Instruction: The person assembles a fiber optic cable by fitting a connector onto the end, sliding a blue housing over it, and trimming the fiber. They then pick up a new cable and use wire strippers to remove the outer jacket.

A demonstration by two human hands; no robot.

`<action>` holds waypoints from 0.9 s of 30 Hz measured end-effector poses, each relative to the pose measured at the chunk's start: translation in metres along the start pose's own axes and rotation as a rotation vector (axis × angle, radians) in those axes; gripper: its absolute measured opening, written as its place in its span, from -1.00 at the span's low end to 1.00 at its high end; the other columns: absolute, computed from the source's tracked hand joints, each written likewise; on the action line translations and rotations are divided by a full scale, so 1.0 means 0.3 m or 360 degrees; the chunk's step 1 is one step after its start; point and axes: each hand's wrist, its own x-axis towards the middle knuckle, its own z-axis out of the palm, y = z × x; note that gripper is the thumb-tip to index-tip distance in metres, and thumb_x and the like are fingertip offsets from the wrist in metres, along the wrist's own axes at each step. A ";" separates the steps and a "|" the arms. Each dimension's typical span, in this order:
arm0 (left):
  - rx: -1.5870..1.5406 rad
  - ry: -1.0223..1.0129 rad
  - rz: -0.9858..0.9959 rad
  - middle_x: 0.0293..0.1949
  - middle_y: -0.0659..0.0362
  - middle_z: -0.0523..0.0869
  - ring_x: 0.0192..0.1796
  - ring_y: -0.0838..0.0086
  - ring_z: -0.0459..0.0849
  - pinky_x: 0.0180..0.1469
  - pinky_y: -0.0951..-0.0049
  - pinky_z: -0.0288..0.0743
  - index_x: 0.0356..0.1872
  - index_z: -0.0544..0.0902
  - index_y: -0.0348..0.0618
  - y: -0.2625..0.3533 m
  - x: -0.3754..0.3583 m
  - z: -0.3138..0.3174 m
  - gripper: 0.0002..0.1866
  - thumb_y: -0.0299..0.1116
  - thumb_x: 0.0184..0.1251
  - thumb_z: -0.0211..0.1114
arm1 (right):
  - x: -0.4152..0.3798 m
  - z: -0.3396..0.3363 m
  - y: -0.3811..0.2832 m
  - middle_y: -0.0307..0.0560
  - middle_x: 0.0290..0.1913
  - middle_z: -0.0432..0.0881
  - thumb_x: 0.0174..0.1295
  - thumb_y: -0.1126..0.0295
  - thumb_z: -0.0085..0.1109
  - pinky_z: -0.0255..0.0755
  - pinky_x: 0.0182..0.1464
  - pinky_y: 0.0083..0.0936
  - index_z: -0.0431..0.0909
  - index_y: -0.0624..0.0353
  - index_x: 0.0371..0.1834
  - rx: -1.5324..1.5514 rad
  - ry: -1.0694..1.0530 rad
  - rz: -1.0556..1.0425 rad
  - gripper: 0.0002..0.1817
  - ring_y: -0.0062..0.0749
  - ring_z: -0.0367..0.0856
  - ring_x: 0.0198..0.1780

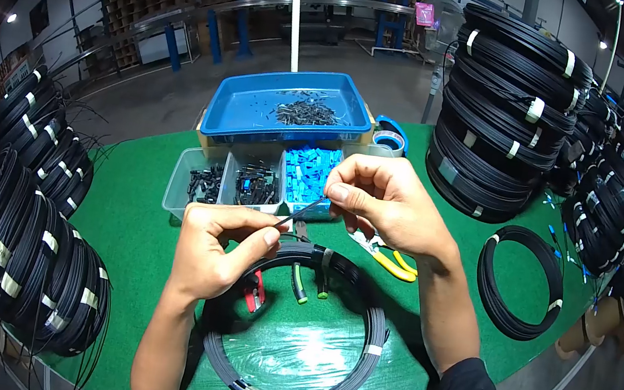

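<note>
My left hand [217,249] pinches a thin black cable end [300,212] between thumb and forefinger. My right hand [383,202] grips the same cable end a little farther along, above the small part bins. Below both hands a black cable coil [348,382] with white tape bands lies flat on the green table [135,241]. A clear plastic sheet lies inside the coil.
Three clear bins [177,189] hold black and blue parts; a blue tray [244,108] stands behind them. Yellow-handled pliers [392,263], red-handled and green-handled tools lie near the coil. Stacked coils [501,118] rise at right and hang at left [8,230]; a single coil [521,283] lies right.
</note>
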 end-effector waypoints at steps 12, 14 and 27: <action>-0.0285 -0.0104 -0.0231 -0.43 0.04 0.79 -0.42 0.50 0.76 -0.34 0.54 0.68 -0.19 0.77 -0.44 0.005 -0.003 0.021 -0.86 -0.53 0.37 0.34 | 0.018 0.011 0.037 -0.26 -0.48 0.55 0.46 0.34 0.14 0.37 -0.44 -0.63 0.54 0.25 -0.26 0.0100 -0.0029 0.0072 -0.81 -0.65 0.45 -0.50; -0.0233 -0.0052 -0.0277 -0.41 0.07 0.80 -0.42 0.53 0.77 -0.35 0.57 0.68 -0.17 0.78 -0.41 0.021 -0.008 0.033 -0.85 -0.52 0.37 0.36 | 0.028 0.061 0.062 -0.06 -0.46 0.59 0.29 0.45 0.22 0.46 -0.37 -0.39 0.52 0.26 -0.31 -0.1102 0.0611 -0.0848 -0.88 -0.28 0.58 -0.46; -0.0142 0.0077 -0.0077 -0.39 0.01 0.81 -0.37 0.46 0.80 -0.29 0.54 0.70 -0.15 0.77 -0.45 0.026 -0.016 0.051 -0.84 -0.54 0.37 0.33 | 0.012 0.016 0.025 -0.35 -0.44 0.55 0.45 0.26 0.20 0.36 -0.41 -0.71 0.59 0.21 -0.23 0.0273 -0.0127 -0.0020 -0.78 -0.71 0.47 -0.44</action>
